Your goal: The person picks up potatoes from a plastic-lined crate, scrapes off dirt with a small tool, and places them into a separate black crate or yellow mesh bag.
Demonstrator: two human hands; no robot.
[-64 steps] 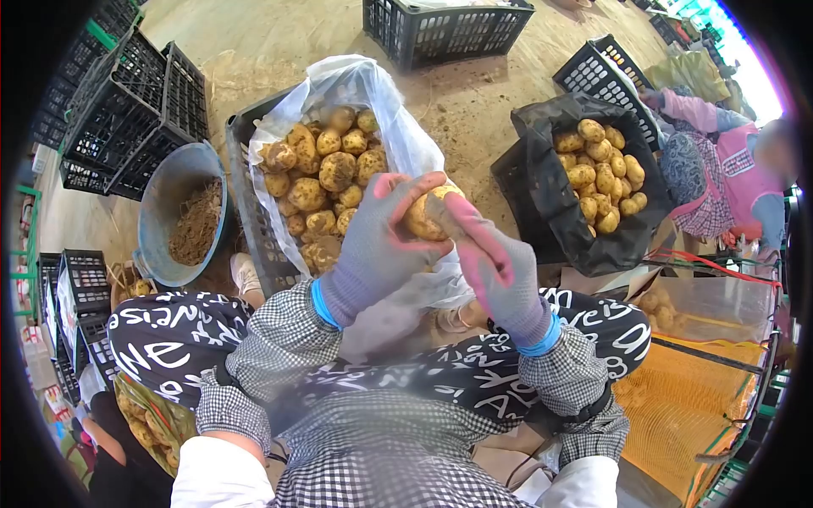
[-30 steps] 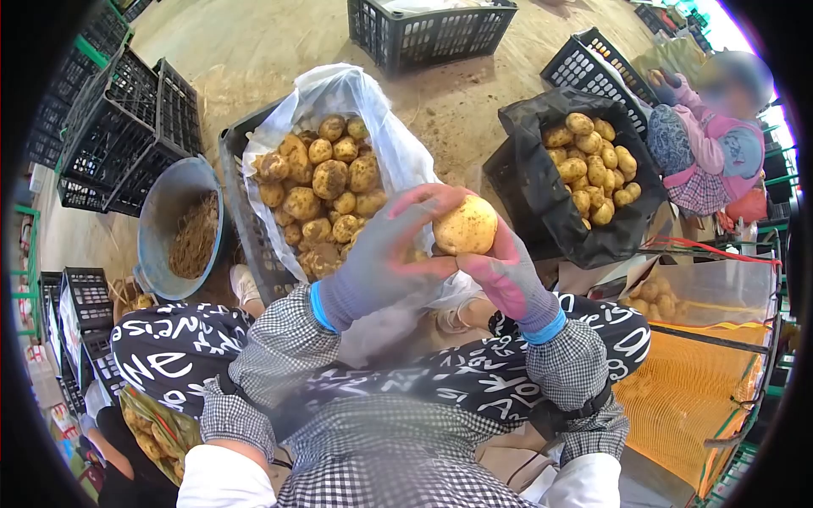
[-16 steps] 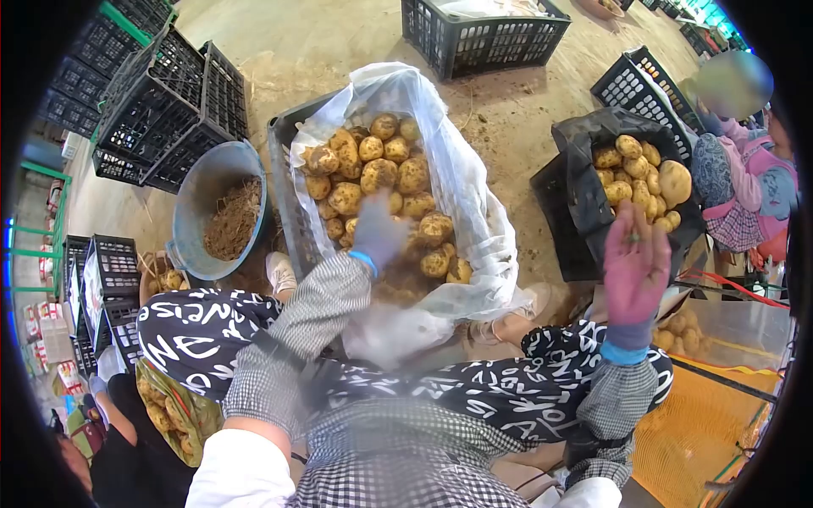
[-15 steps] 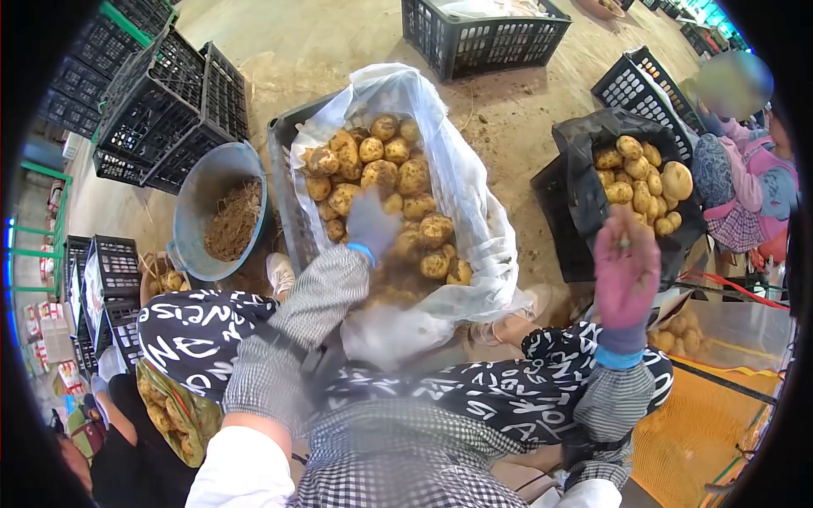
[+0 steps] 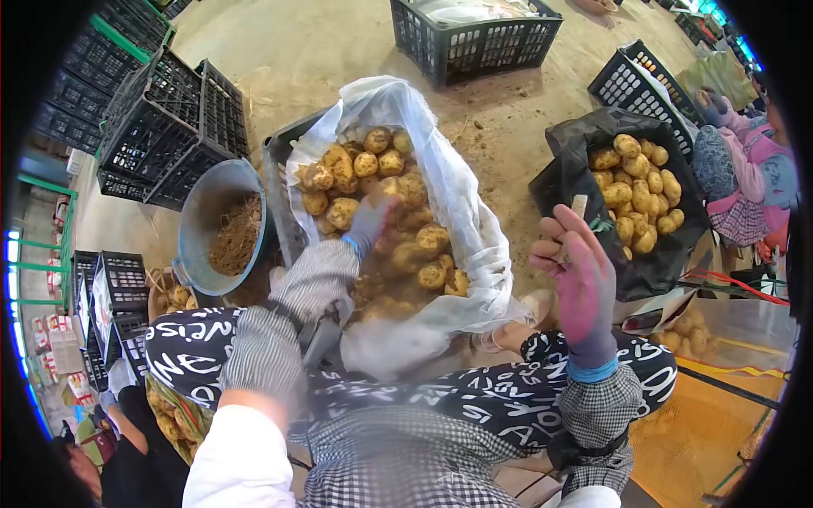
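My left hand (image 5: 368, 224), in a grey glove with pinkish fingertips, reaches into a crate (image 5: 275, 161) lined with a translucent plastic bag (image 5: 470, 212). Its fingers are against soil-dusted potatoes (image 5: 341, 213), blurred, so I cannot make out any grip. To the right, my right hand (image 5: 583, 284) is raised in a pink and grey glove, palm showing and fingers apart, holding nothing I can see. A small pale bit shows at one fingertip. Beside it stands a crate lined with a black bag (image 5: 563, 161), full of cleaner-looking potatoes (image 5: 639, 199).
A blue tub (image 5: 188, 241) of soil stands left, before stacked black crates (image 5: 152, 127). Another black crate (image 5: 478, 46) is at the back. A person in pink (image 5: 754, 182) sits at far right. Orange mesh (image 5: 686, 432) lies lower right; a potato sack (image 5: 174, 415) is lower left.
My right hand has moved left and down, away from the black-bag potatoes, and its fingers have spread. My left hand has shifted slightly up among the potatoes. The view has moved a little.
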